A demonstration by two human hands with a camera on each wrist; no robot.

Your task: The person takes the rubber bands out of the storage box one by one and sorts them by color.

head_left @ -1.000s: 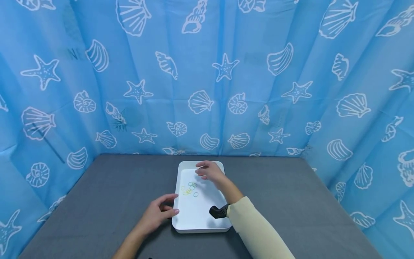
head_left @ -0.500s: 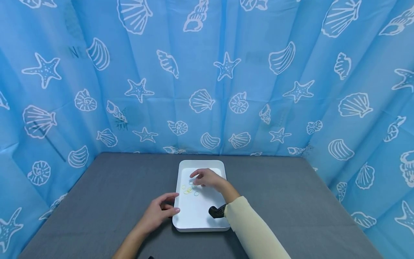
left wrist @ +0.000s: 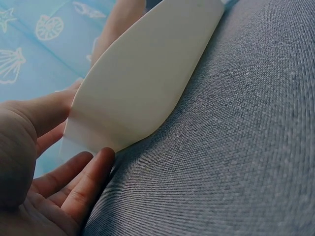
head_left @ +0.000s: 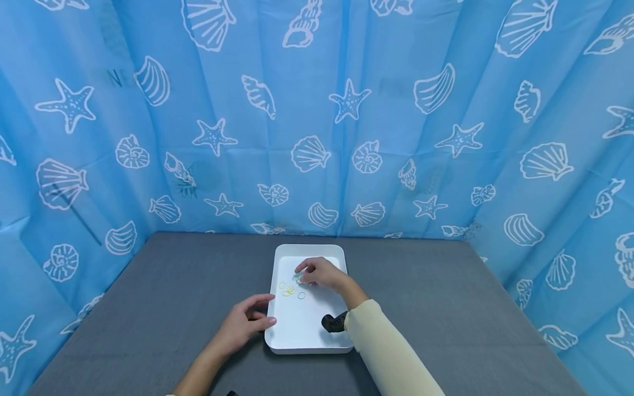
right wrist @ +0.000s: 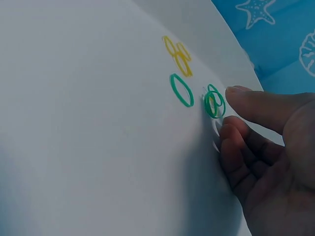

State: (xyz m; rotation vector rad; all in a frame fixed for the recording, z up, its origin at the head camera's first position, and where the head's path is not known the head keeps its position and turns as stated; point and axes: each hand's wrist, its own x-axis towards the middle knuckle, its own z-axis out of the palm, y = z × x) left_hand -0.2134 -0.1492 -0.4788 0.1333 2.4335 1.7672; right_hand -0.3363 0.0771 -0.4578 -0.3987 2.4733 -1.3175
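Observation:
A white rectangular tray (head_left: 297,330) lies on the grey cloth, with several small thin rings like rubber bands in its left half. Yellow rubber bands (right wrist: 182,64) overlap in a chain, a single green rubber band (right wrist: 181,90) lies beside them, and a green cluster (right wrist: 215,103) sits closest to my right hand. My right hand (head_left: 322,273) is over the tray; in the right wrist view its thumb and fingertips stand apart, right at the cluster. My left hand (head_left: 242,324) holds the tray's left wall, thumb over the rim and other fingertips against the outer side (left wrist: 128,93).
The grey cloth (head_left: 446,308) stretches around the tray on all sides. A blue curtain (head_left: 317,110) with white shells and starfish closes off the back and sides. A black wrist device (head_left: 333,323) overhangs the tray's lower right, by the cream sleeve (head_left: 391,352).
My right hand has come from the tray's far end down to the green rubber bands, its fingertips drawing closer to them. My left hand keeps its place on the tray.

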